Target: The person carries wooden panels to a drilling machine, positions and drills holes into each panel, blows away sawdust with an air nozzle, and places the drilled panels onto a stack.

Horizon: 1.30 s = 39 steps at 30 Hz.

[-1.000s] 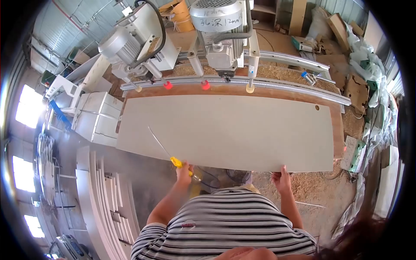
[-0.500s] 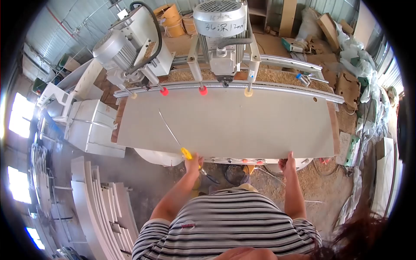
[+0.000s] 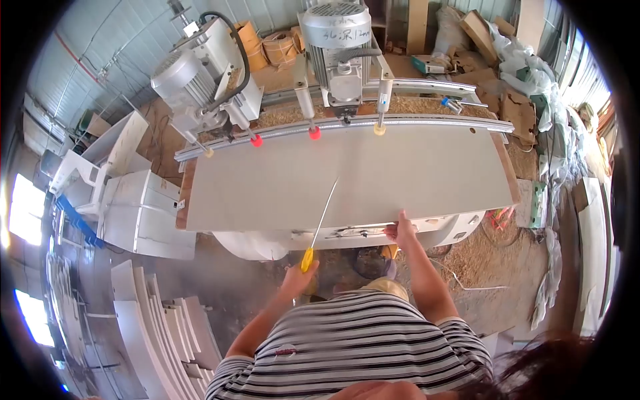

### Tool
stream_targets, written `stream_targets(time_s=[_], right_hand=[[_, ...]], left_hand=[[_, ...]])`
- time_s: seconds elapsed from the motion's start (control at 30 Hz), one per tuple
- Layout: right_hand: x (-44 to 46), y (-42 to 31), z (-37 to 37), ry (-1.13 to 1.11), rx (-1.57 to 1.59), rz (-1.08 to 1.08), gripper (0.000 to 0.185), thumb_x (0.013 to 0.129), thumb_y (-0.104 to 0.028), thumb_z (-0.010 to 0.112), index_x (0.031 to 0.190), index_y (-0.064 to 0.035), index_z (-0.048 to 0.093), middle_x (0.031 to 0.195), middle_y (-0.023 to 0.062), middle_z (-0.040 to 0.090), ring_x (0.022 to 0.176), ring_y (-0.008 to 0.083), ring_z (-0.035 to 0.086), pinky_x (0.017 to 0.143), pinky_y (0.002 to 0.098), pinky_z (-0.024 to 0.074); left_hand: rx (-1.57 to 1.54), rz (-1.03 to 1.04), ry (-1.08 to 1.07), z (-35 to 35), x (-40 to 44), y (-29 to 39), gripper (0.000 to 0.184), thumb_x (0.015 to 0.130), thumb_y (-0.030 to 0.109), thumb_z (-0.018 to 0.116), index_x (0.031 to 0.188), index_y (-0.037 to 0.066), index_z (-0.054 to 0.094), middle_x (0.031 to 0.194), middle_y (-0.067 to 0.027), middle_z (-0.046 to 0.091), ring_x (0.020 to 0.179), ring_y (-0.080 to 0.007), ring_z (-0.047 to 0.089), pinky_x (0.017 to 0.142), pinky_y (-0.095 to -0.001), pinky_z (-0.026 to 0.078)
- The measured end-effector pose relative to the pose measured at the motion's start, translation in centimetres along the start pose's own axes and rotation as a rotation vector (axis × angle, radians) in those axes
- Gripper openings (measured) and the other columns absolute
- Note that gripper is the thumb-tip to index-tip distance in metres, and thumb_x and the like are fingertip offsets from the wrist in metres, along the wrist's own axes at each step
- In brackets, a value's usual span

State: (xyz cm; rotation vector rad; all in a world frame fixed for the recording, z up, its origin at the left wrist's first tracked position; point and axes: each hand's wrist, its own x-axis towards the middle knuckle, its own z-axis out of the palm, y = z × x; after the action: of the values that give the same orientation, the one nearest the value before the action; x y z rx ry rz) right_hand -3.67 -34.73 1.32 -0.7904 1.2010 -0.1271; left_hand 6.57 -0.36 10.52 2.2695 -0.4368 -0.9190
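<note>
Pale panel [image 3: 267, 183] flat on machine table [image 3: 509, 167], near the guide rail [image 3: 440, 121]. Left hand [image 3: 298, 279] clenched round yellow-handled tool [image 3: 307, 260], its thin rod over panel. Right hand [image 3: 403, 231] at panel's near edge, thumb up; can't tell if gripping. Motors [image 3: 335, 30] beyond panel.

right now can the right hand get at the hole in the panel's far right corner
Probably, with a lean: the right hand is at the panel's near edge and nothing stands between it and the hole, though the rail runs close behind.
</note>
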Motion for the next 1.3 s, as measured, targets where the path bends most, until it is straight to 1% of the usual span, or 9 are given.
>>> stream_targets(time_s=[0.1, 0.53, 0.6, 0.67, 0.83, 0.9, 0.97, 1.13, 1.3], right_hand=[[-0.1, -0.2, -0.2, -0.011, -0.058, -0.027, 0.061, 0.087, -0.059, 0.036, 0.095, -0.0006, 0.050, 0.070, 0.0112, 0.061, 0.058, 0.0227, 0.061, 0.056, 0.0349, 0.0498], [-2.0, -1.3, 0.2, 0.015, -0.072, -0.018, 0.059, 0.088, -0.056, 0.037, 0.091, 0.0010, 0.053, 0.073, 0.0128, 0.063, 0.058, 0.0224, 0.062, 0.050, 0.0333, 0.0493], [-2.4, -1.6, 0.3, 0.023, -0.073, 0.018, 0.059, 0.088, -0.055, 0.038, 0.090, 0.0016, 0.053, 0.074, 0.0134, 0.063, 0.059, 0.0225, 0.062, 0.052, 0.0343, 0.0498], [-2.9, -1.8, 0.2, 0.004, -0.068, 0.009, 0.058, 0.088, -0.055, 0.039, 0.091, 0.0018, 0.053, 0.075, 0.0134, 0.063, 0.059, 0.0227, 0.062, 0.052, 0.0344, 0.0501], [-1.5, -1.1, -0.6, -0.068, -0.007, -0.006, 0.055, 0.088, -0.052, 0.042, 0.094, 0.0013, 0.051, 0.075, 0.0133, 0.061, 0.061, 0.0234, 0.062, 0.056, 0.0338, 0.0507], [-1.8, -1.1, -0.7, -0.131, 0.076, 0.017, 0.049, 0.088, -0.048, 0.045, 0.098, 0.0000, 0.049, 0.079, 0.0130, 0.061, 0.068, 0.0236, 0.062, 0.060, 0.0338, 0.0510], [-1.0, -0.3, -1.0, -0.182, 0.067, -0.027, 0.045, 0.089, -0.045, 0.046, 0.098, -0.0015, 0.049, 0.082, 0.0128, 0.061, 0.071, 0.0236, 0.062, 0.063, 0.0341, 0.0511], [-0.7, 0.2, -1.3, -0.261, 0.118, -0.054, 0.033, 0.089, -0.036, 0.050, 0.093, -0.0038, 0.049, 0.084, 0.0109, 0.062, 0.073, 0.0224, 0.062, 0.065, 0.0325, 0.0519], [-0.9, -0.1, -1.9, -0.333, 0.189, -0.004, 0.028, 0.089, -0.031, 0.052, 0.094, -0.0041, 0.049, 0.087, 0.0120, 0.061, 0.080, 0.0250, 0.062, 0.071, 0.0354, 0.0523]], left_hand=[[-0.136, -0.011, 0.071, 0.6, -0.9, -1.4, 0.052, 0.082, 0.050, 0.054, 0.075, -0.001, 0.061, 0.062, -0.0132, 0.061, 0.062, -0.0278, 0.062, 0.055, -0.0364, 0.045], [-0.013, -0.039, 0.178, 0.2, -2.6, 0.9, 0.054, 0.080, 0.050, 0.055, 0.074, -0.003, 0.062, 0.060, -0.0201, 0.059, 0.065, -0.0346, 0.062, 0.058, -0.0392, 0.046], [-0.036, -0.062, 0.183, 0.1, -3.0, 1.8, 0.056, 0.080, 0.050, 0.056, 0.074, -0.005, 0.062, 0.059, -0.0192, 0.059, 0.063, -0.0329, 0.063, 0.057, -0.0385, 0.046], [-0.068, -0.164, 0.153, 0.2, -3.2, 2.3, 0.044, 0.083, 0.042, 0.057, 0.073, -0.001, 0.061, 0.050, -0.0060, 0.053, 0.046, -0.0149, 0.054, 0.046, -0.0299, 0.041], [-0.096, -0.129, 0.252, 2.3, -3.3, 0.9, 0.035, 0.082, 0.033, 0.061, 0.069, 0.001, 0.058, 0.048, -0.0042, 0.050, 0.043, -0.0131, 0.050, 0.043, -0.0289, 0.038], [-0.091, -0.098, 0.290, 3.6, -3.5, -0.4, 0.035, 0.082, 0.034, 0.061, 0.069, 0.001, 0.058, 0.048, -0.0041, 0.050, 0.043, -0.0124, 0.050, 0.043, -0.0285, 0.038], [-0.162, -0.119, 0.254, 3.7, -4.4, -0.5, 0.047, 0.078, 0.042, 0.063, 0.083, -0.004, 0.060, 0.076, -0.0189, 0.063, 0.071, -0.0256, 0.065, 0.058, -0.0370, 0.047], [-0.566, -0.382, 0.273, 2.0, -8.2, 2.8, 0.038, 0.082, 0.037, 0.060, 0.083, -0.001, 0.059, 0.064, -0.0048, 0.059, 0.062, -0.0182, 0.060, 0.054, -0.0335, 0.046], [0.018, -0.050, 0.252, 4.4, -10.2, -0.9, 0.028, 0.084, 0.030, 0.055, 0.072, 0.006, 0.057, 0.056, 0.0007, 0.048, 0.051, -0.0084, 0.047, 0.047, -0.0251, 0.036]])
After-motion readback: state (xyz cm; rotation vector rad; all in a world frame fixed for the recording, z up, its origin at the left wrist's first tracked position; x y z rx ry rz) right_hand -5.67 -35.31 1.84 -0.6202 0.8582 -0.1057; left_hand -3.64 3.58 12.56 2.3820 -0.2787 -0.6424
